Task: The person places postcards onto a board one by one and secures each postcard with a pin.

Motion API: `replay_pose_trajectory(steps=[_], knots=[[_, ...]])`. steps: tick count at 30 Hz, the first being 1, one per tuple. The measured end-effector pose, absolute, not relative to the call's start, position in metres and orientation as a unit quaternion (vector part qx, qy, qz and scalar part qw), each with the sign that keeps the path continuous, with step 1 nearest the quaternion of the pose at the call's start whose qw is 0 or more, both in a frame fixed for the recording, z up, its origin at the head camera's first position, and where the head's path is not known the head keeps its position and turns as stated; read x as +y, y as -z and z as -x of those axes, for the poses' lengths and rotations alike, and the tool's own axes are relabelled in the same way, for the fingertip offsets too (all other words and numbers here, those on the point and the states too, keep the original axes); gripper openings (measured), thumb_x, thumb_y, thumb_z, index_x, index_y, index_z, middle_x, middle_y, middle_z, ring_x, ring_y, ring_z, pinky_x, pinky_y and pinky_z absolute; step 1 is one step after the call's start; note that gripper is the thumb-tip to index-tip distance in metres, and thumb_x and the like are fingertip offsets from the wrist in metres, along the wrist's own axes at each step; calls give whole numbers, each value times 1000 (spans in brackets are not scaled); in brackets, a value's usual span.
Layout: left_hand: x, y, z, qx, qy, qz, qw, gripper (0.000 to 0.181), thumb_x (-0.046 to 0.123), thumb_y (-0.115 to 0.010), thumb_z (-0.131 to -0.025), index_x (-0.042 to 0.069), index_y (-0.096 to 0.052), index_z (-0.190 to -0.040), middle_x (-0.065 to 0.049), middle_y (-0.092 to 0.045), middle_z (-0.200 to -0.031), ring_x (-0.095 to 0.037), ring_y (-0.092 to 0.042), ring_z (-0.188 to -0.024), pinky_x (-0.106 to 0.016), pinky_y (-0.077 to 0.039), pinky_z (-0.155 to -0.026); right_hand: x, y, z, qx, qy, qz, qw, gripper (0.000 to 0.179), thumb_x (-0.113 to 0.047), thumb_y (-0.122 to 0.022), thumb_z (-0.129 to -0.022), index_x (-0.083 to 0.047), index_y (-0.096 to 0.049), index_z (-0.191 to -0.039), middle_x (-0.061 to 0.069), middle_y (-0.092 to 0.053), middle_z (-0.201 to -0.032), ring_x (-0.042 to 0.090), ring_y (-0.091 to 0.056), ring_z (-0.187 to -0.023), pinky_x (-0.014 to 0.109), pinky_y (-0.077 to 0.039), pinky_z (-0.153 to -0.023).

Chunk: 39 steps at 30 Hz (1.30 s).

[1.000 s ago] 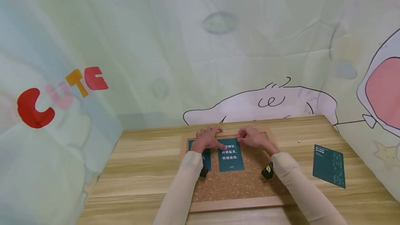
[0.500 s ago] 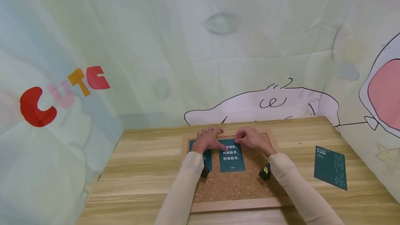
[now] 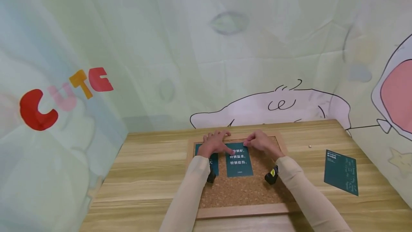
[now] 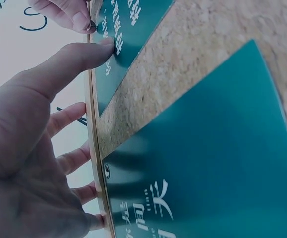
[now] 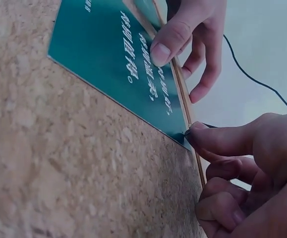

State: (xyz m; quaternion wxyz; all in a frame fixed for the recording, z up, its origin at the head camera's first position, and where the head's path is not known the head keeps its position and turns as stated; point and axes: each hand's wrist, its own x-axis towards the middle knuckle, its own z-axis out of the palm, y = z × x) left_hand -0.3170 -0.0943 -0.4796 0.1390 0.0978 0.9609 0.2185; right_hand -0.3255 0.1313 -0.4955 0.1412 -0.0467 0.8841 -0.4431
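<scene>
A dark green card (image 3: 239,167) with white characters lies on a wood-framed corkboard (image 3: 238,192). My left hand (image 3: 214,144) reaches over the board's far edge, its thumb pressing the card's face near the top. At the card's far right corner my right hand (image 3: 260,142) pinches a small thumbtack (image 5: 188,132) between thumb and forefinger. The tack's point is hard to make out. Another green card (image 4: 217,144) lies to the left on the cork, partly covered by my left hand and wrist in the head view. A small round tack (image 4: 107,171) sits in its corner.
On the wooden table (image 3: 145,178), right of the board, lies a loose green card (image 3: 341,173). A tiny shiny object (image 3: 310,146) rests on the wood beyond it. Printed fabric (image 3: 161,63) hangs behind and beside the table.
The right wrist has swung slightly left, while its fingertips stay at the card's far right corner. My left hand and the cards keep their places.
</scene>
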Motion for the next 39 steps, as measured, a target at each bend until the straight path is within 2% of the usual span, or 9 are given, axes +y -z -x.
replay_pose_trajectory(steps=[9, 15, 21, 28, 33, 39], knots=[[-93, 480, 318, 961, -217, -95, 143, 76, 48, -88, -81, 31, -52, -146, -10, -46, -151, -40, -38, -133, -58, -19, -116, 131, 495, 329, 875, 455, 17, 168, 13, -17, -74, -97, -6, -81, -95, 7, -61, -93, 25, -51, -91, 37, -36, -76], [-93, 480, 317, 961, -217, -94, 143, 76, 48, -88, -81, 31, -52, -146, -11, -47, -151, -40, -38, -133, -58, -19, -116, 130, 494, 329, 869, 461, 12, 177, 14, -17, -75, -97, -6, -79, -89, 2, -52, -76, 21, -48, -77, 34, -34, -68], [-93, 481, 318, 961, -215, -95, 144, 76, 48, -88, -81, 31, -52, -147, -10, -46, -150, -39, -38, -132, -58, -19, -116, 131, 494, 331, 873, 452, 9, 182, 17, -18, -75, -97, -6, -78, -85, 1, -49, -69, 19, -47, -68, 31, -33, -62], [-94, 482, 319, 964, -207, -95, 139, 77, 49, -86, -83, 31, -51, -148, -10, -46, -151, -39, -38, -132, -57, -19, -116, 126, 486, 341, 896, 392, 8, 210, 28, -22, -73, -98, -6, -72, -75, 2, -50, -65, 20, -52, -66, 31, -39, -65], [-94, 483, 319, 964, -209, -92, 136, 75, 48, -86, -83, 31, -51, -148, -9, -46, -151, -38, -38, -132, -57, -18, -117, 121, 481, 347, 907, 351, 18, 231, 24, -21, -73, -98, -5, -73, -80, 3, -51, -68, 20, -53, -69, 31, -40, -67], [-93, 483, 318, 964, -210, -94, 134, 75, 48, -87, -83, 30, -52, -148, -10, -46, -151, -38, -38, -131, -56, -19, -116, 116, 478, 351, 924, 302, 38, 232, 20, -20, -74, -97, -1, -68, -98, 7, -56, -79, 23, -56, -77, 32, -40, -67]])
